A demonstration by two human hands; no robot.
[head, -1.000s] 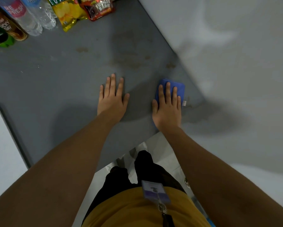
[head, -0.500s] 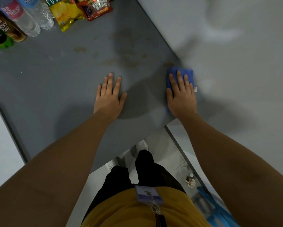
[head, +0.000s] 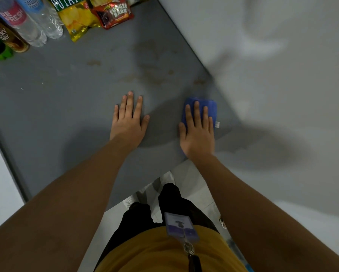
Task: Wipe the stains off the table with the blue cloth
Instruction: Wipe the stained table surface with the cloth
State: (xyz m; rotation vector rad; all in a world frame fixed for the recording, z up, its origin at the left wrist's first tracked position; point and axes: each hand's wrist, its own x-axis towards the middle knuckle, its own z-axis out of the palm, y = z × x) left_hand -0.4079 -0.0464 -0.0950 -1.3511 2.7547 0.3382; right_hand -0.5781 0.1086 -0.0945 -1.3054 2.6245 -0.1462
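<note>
One blue cloth (head: 210,109) lies folded on the grey table (head: 47,107) near its right edge, a white tag at its side; the right hand (head: 198,132) presses flat on it, fingers straight and slightly spread; half a second ago cloth and hand sat further up that edge, by the stains (head: 153,75), several brownish patches beyond both hands; the left hand (head: 128,122) rests flat, fingers straight, holding nothing; two clear bottles (head: 39,22) and two snack bags (head: 95,13) stand at the far edge.
</note>
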